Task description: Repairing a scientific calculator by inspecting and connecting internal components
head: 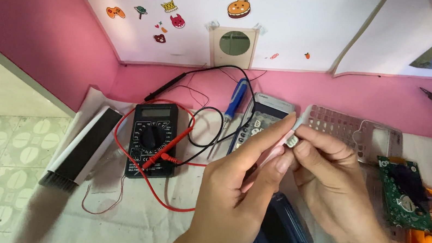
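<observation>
My left hand (246, 169) grips a small pale pink strip (273, 150), fingers curled around it, raised above the bench (132, 221). My right hand (324, 176) pinches a little white key piece (292, 142) at the strip's upper end, thumb and forefinger closed on it. Right behind my fingers lies the calculator's key mat (260, 122), and beside it the pink keypad cover (352, 130) full of holes. The green circuit board (403, 194) sits to the right, the dark calculator back shell (279, 236) under my wrists. Over left, the black multimeter (153, 138) with red and black leads, and a blue screwdriver (236, 101) near it.
</observation>
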